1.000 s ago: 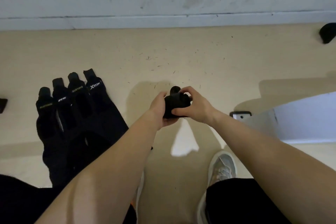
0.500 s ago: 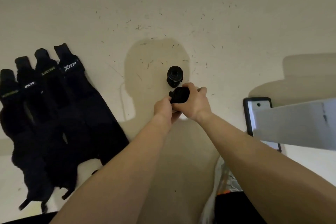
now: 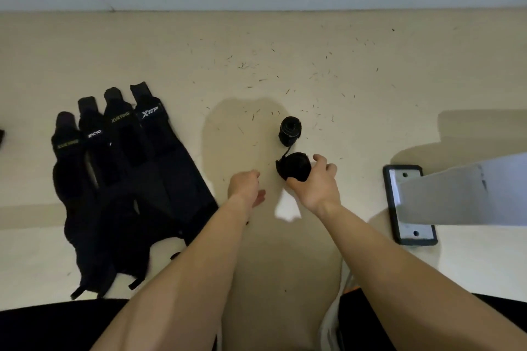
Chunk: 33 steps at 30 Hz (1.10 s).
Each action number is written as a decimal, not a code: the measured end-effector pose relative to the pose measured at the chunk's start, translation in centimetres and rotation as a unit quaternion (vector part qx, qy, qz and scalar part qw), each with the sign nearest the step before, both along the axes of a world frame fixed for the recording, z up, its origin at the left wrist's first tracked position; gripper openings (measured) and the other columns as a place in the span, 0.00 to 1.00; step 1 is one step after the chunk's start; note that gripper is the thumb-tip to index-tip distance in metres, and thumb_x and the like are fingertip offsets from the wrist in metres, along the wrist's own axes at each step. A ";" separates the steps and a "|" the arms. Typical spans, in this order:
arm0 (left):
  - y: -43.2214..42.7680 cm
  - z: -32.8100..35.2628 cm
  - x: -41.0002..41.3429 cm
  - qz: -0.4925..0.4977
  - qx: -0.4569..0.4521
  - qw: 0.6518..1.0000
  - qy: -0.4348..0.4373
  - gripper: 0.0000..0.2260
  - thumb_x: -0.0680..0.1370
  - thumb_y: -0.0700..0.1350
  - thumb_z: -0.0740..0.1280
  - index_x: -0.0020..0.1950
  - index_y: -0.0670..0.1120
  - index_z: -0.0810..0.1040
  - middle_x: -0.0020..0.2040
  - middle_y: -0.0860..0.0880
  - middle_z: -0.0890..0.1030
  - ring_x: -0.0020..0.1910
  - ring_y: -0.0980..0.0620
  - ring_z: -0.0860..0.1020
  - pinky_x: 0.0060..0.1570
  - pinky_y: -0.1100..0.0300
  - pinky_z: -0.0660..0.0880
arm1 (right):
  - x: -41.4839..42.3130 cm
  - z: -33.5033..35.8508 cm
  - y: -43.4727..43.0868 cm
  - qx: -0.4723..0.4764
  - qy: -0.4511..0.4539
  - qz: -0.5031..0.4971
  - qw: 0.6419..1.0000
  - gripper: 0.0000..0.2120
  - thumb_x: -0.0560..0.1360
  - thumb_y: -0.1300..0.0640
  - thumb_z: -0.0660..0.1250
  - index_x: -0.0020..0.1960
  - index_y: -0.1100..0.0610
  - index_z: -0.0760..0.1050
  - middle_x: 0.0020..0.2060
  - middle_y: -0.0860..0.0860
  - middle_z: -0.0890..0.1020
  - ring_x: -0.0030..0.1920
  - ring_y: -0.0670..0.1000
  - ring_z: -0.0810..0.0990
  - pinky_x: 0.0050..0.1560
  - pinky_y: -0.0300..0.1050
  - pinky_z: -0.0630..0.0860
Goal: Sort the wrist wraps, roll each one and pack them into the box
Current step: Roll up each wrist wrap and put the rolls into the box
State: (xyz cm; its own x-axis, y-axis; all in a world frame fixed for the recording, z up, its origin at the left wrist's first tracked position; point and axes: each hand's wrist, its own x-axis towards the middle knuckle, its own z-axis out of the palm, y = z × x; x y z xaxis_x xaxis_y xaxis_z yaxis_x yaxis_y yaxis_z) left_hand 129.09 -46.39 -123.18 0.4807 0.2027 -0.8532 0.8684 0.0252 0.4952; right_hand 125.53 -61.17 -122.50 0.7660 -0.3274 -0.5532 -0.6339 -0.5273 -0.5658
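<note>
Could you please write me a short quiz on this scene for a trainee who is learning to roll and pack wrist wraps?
1. True or false: the right hand grips a rolled wrap.
2. Where do the flat wraps lie? A) to the left of the hands B) to the right of the hands C) on the metal plate
3. How many rolled wraps lie on the floor, in neither hand?

Key: 1 true. 2 A. 3 one, the loose roll just beyond the held one.
</note>
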 end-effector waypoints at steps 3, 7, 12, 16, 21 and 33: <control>3.4 0.4 -1.7 -0.043 0.069 0.996 -0.020 0.07 0.84 0.42 0.63 0.57 0.41 0.78 0.44 0.46 0.77 0.46 0.44 0.79 0.49 0.52 0.79 | -1.0 1.3 2.6 -0.018 -0.036 -0.003 0.999 0.30 0.76 0.54 0.68 0.75 0.57 0.61 0.69 0.57 0.66 0.62 0.61 0.76 0.60 0.53 0.76; 8.7 0.2 -4.1 -0.129 0.203 0.970 -0.031 0.08 0.85 0.44 0.61 0.50 0.44 0.77 0.48 0.48 0.77 0.46 0.47 0.76 0.49 0.56 0.73 | -1.8 2.0 6.3 -0.009 -0.039 0.058 0.998 0.22 0.78 0.56 0.65 0.71 0.57 0.69 0.65 0.55 0.72 0.58 0.57 0.78 0.56 0.49 0.74; 13.5 -0.8 -5.2 -0.111 0.251 0.961 0.031 0.12 0.83 0.42 0.61 0.61 0.40 0.79 0.58 0.41 0.81 0.52 0.42 0.78 0.53 0.53 0.77 | -1.4 0.4 10.9 0.042 0.013 0.150 0.988 0.19 0.79 0.55 0.64 0.69 0.57 0.72 0.57 0.54 0.77 0.51 0.53 0.78 0.53 0.45 0.73; 14.4 -1.8 -4.5 -0.064 0.215 0.971 0.087 0.17 0.81 0.42 0.64 0.69 0.37 0.74 0.64 0.37 0.78 0.59 0.39 0.79 0.55 0.50 0.79 | -0.4 -1.7 14.6 0.091 0.077 0.188 0.975 0.23 0.81 0.58 0.62 0.75 0.58 0.67 0.61 0.56 0.78 0.57 0.55 0.79 0.52 0.42 0.72; 14.7 -3.2 -3.4 -0.021 0.227 0.964 0.137 0.32 0.81 0.45 0.69 0.80 0.38 0.59 0.76 0.37 0.65 0.69 0.40 0.72 0.62 0.49 0.74 | 0.5 -5.2 17.6 0.090 0.128 0.183 0.971 0.25 0.79 0.56 0.65 0.73 0.63 0.66 0.65 0.60 0.77 0.61 0.61 0.80 0.61 0.53 0.79; 13.0 -4.3 -3.3 0.047 0.201 0.974 0.096 0.28 0.80 0.43 0.73 0.75 0.39 0.65 0.69 0.38 0.76 0.65 0.39 0.78 0.59 0.50 0.77 | 1.7 -6.7 17.7 0.097 0.123 0.134 0.979 0.07 0.77 0.60 0.68 0.40 0.57 0.75 0.38 0.53 0.80 0.44 0.55 0.81 0.44 0.47 0.76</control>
State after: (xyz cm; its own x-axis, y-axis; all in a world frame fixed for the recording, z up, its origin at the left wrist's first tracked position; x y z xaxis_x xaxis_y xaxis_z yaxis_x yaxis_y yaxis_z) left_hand 125.82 -33.34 -127.52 0.2829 0.5748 -0.7679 0.9493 -0.0530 0.3100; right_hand 127.23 -43.49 -129.15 0.6464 -0.0039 -0.7630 -0.6173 -0.5904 -0.5200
